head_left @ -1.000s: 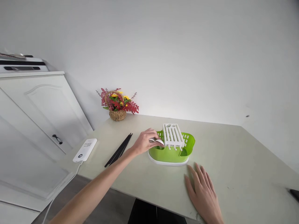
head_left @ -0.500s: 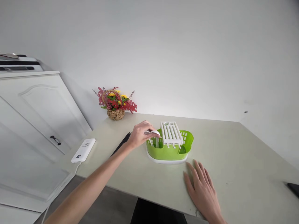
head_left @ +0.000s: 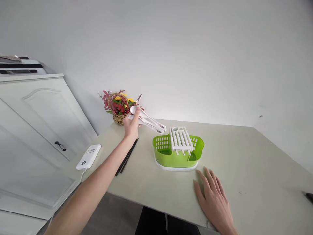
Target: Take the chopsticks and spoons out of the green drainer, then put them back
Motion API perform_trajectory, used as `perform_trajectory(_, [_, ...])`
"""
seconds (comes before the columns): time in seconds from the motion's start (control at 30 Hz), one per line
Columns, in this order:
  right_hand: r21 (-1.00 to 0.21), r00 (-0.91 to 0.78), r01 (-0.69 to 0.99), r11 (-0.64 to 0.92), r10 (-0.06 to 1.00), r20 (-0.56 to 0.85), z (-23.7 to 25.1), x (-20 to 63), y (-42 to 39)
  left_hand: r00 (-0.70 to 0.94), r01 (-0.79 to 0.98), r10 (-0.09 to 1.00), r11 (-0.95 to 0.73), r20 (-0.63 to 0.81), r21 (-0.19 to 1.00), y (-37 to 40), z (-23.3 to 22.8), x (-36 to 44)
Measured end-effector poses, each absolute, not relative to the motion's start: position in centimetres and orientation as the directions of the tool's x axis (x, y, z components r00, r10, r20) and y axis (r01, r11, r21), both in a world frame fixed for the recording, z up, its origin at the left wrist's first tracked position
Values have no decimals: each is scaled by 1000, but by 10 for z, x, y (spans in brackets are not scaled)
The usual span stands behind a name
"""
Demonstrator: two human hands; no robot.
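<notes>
My left hand [head_left: 132, 122] is closed around the bowl ends of several white spoons [head_left: 150, 123], raised above the table in front of the flower basket. Their handles point right, toward a green cutlery basket [head_left: 171, 160] with perforated walls. Across the middle of that basket sits a white slatted rack [head_left: 181, 140] with round holes at the back and small hooks along its front. A white base tray lies under the basket. My right hand [head_left: 214, 195] rests flat on the table, fingers spread, just right of the basket's front and holding nothing.
Black chopsticks [head_left: 126, 158] lie on the table [head_left: 244, 156] below my left forearm. A wicker basket of artificial flowers [head_left: 118, 119] stands against the wall. A white power bank [head_left: 89, 156] with a cable lies at the left edge, beside a white cabinet [head_left: 49, 124].
My left hand has lifted the white spoons out of the green basket's left compartment and carried them up and left. My right hand has stayed in place.
</notes>
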State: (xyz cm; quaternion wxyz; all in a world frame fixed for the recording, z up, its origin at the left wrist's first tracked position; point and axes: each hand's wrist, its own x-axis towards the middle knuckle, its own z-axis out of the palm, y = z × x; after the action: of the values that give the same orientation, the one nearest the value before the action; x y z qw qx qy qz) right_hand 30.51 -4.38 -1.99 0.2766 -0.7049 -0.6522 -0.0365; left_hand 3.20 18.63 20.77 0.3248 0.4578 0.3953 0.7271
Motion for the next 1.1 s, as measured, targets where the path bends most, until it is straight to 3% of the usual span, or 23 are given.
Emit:
perform_trajectory(0.1, [-335, 141, 942, 8, 897, 419, -21, 305, -44, -398, -335, 885, -385, 242, 860, 199, 209, 9])
perform_trajectory(0.2, [-337, 144, 942, 11, 891, 430, -21, 305, -44, -341, -351, 928, -275, 152, 895, 207, 199, -21])
perform_trajectory(0.33, [-329, 143, 944, 15, 882, 449, -22, 304, -43, -168, -19, 986, -19, 16, 1000, 208, 173, -58])
perform_trajectory(0.43, [-320, 132, 947, 23, 881, 454, -23, 305, -43, 19, 273, 994, 97, -106, 957, 201, 155, -71])
perform_trajectory(0.53, [-313, 127, 949, 24, 883, 451, -23, 305, -44, 240, 520, 956, 19, -167, 854, 194, 143, -70])
perform_trajectory(0.63, [-311, 124, 950, 25, 885, 449, -23, 305, -44, 326, 627, 919, -36, -220, 778, 191, 136, -62])
perform_trajectory(0.83, [-312, 130, 950, 12, 893, 430, -20, 305, -45, 289, 772, 921, -62, -262, 633, 196, 117, -49])
perform_trajectory(1.1, [-304, 124, 952, 15, 893, 432, -21, 306, -46, 207, 886, 976, -158, -66, 435, 205, 90, -45])
